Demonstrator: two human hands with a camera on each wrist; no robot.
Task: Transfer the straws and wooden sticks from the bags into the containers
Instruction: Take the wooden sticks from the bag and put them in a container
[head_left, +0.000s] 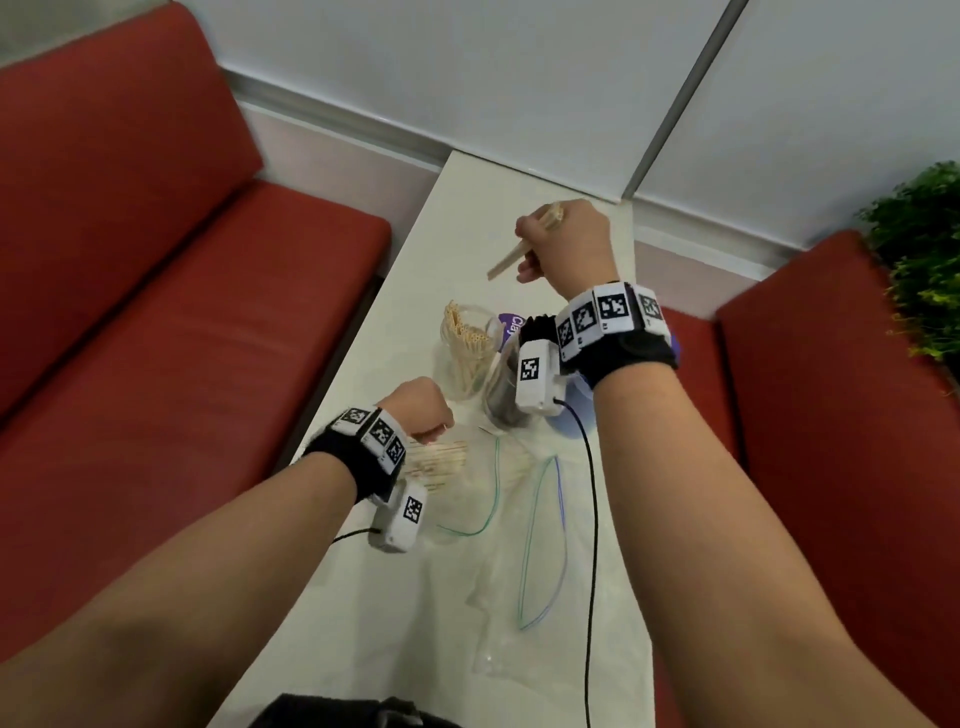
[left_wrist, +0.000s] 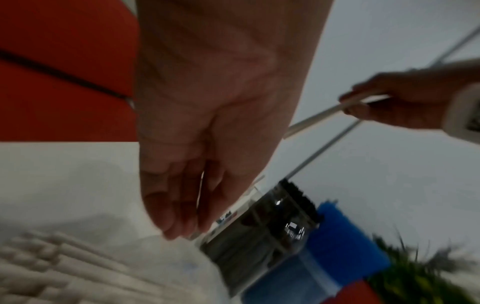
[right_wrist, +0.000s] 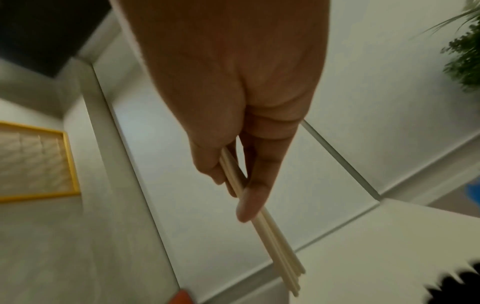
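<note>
Pale straws (head_left: 511, 262) sit pinched in the right hand (head_left: 569, 244), raised above two clear containers (head_left: 467, 353) on the white table (head_left: 467, 171); the left hand (head_left: 415, 410), fingers loosely curled, rests on a straw-filled bag (head_left: 457, 478)

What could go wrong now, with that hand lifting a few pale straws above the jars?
The right hand grips only a small bundle of pale straws in the air; one might slip and fall beside the clear jar of pale straws. The left hand rests on the clear plastic bag, which might slide.
</note>
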